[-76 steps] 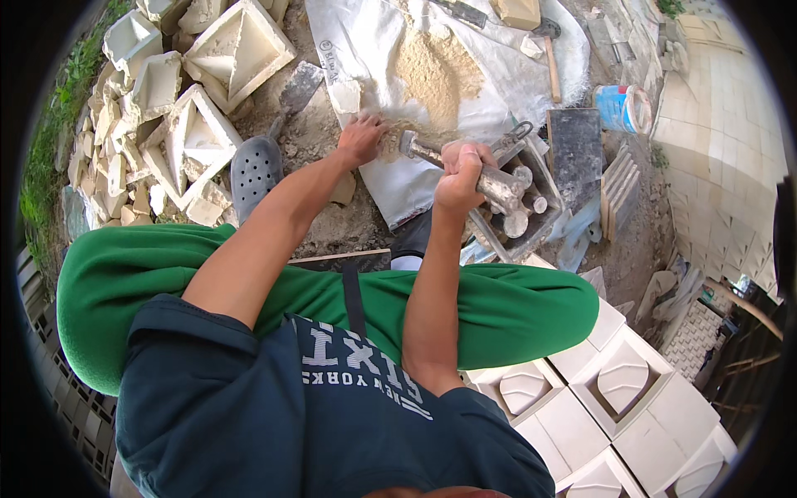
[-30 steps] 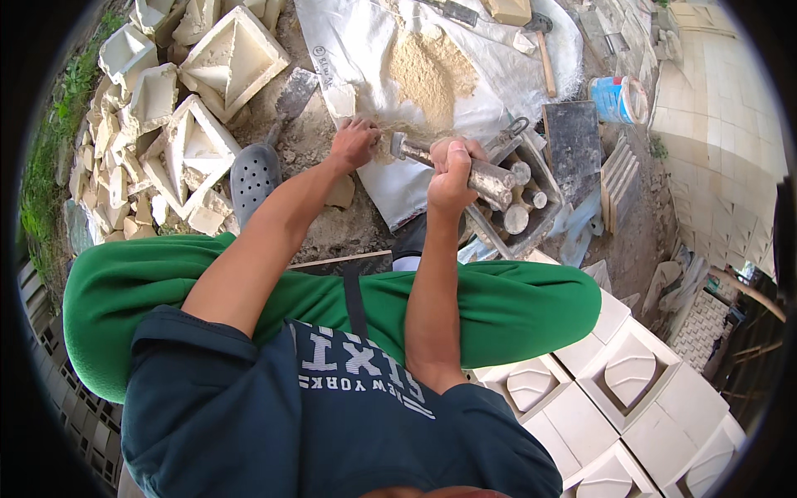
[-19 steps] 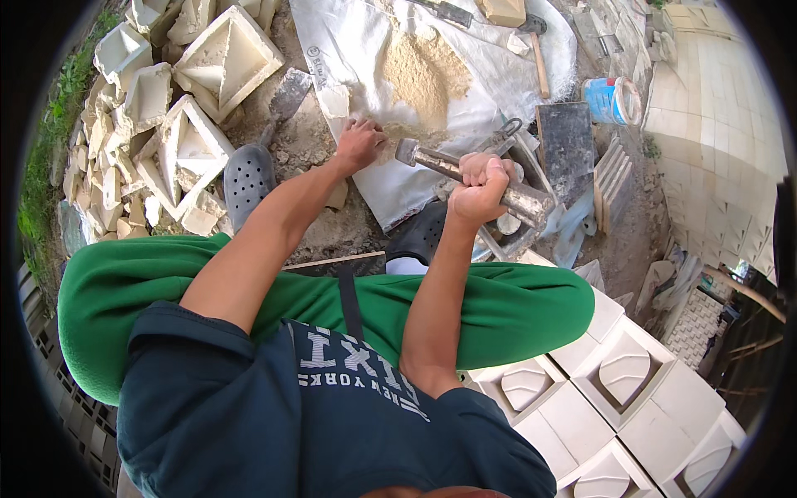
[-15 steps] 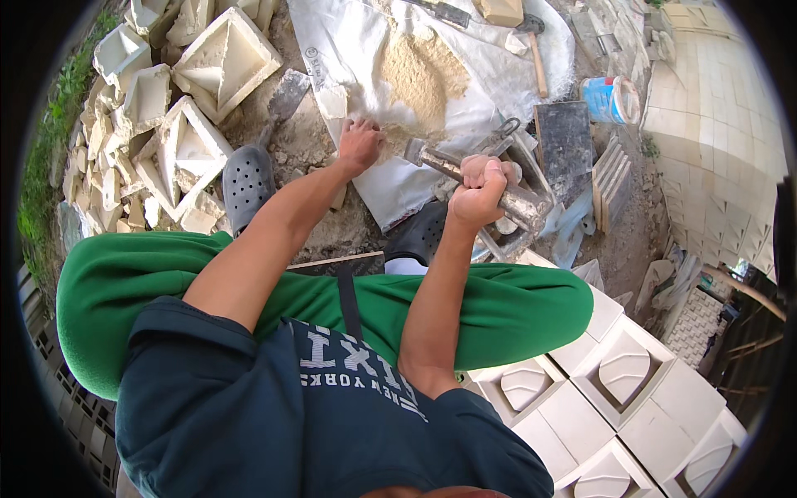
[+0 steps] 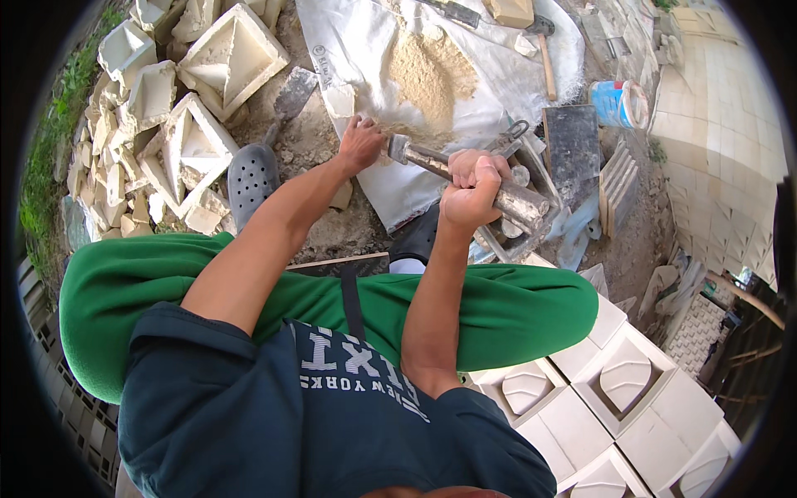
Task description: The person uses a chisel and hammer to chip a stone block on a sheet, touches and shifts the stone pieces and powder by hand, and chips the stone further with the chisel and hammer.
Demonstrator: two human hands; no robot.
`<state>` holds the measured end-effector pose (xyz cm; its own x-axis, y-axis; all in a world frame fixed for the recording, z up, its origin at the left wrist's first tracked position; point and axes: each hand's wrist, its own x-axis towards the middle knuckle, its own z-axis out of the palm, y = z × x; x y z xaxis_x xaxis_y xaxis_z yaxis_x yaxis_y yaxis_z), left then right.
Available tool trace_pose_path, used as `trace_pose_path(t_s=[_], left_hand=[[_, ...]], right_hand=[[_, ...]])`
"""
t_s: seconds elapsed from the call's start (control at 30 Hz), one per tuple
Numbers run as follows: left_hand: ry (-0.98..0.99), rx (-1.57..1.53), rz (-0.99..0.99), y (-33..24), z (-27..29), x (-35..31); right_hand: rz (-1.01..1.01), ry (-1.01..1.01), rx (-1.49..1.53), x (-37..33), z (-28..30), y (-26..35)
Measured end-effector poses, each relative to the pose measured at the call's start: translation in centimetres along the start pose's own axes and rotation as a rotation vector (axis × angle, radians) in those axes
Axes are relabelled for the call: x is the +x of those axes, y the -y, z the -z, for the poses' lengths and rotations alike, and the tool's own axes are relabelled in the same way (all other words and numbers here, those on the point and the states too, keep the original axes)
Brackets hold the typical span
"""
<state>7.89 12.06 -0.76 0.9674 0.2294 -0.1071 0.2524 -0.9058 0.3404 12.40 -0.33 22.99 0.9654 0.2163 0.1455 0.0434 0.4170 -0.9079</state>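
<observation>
My right hand [image 5: 475, 187] is wrapped round a long, thick, dust-crusted tool [image 5: 521, 202]. Its narrower metal end points left and lies right beside my left hand [image 5: 363, 143]. That hand is closed, with the fingers curled down at the near edge of a white sheet [image 5: 328, 41]; whatever is beneath them is hidden. Just beyond its knuckles sits a small pale block [image 5: 339, 100]. A heap of tan powder [image 5: 427, 79] spreads over the sheet, farther off. Under the tool's thick end is a grey trough [image 5: 531, 170] with dusty tools in it.
Broken pale castings [image 5: 232, 62] pile up at the far left. A trowel [image 5: 295, 93] lies near my left shoe [image 5: 253, 183]. To the right are a hammer [image 5: 545, 62], a dark board [image 5: 569, 149] and a blue-and-white bucket [image 5: 618, 104]. Patterned pale tiles [image 5: 573, 423] cover the near right.
My right hand has shifted slightly left with the tool, bringing its metal end right up to my left hand. The left hand stays closed in nearly the same place.
</observation>
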Motion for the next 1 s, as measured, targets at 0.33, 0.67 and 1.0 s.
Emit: trace_pose_path(t_s=[0.33,0.67,1.0], left_hand=[[-0.009,-0.063,0.087,-0.4,0.2,0.3],[-0.019,-0.085,0.145,0.3,-0.6,0.0],[-0.045,-0.104,0.089,0.4,-0.4,-0.6]], right_hand=[[0.037,0.028,-0.036,0.7,0.4,-0.1],[-0.042,0.025,-0.106,0.7,0.8,-3.4],[-0.081,-0.001,-0.182,0.7,-0.3,-4.3]])
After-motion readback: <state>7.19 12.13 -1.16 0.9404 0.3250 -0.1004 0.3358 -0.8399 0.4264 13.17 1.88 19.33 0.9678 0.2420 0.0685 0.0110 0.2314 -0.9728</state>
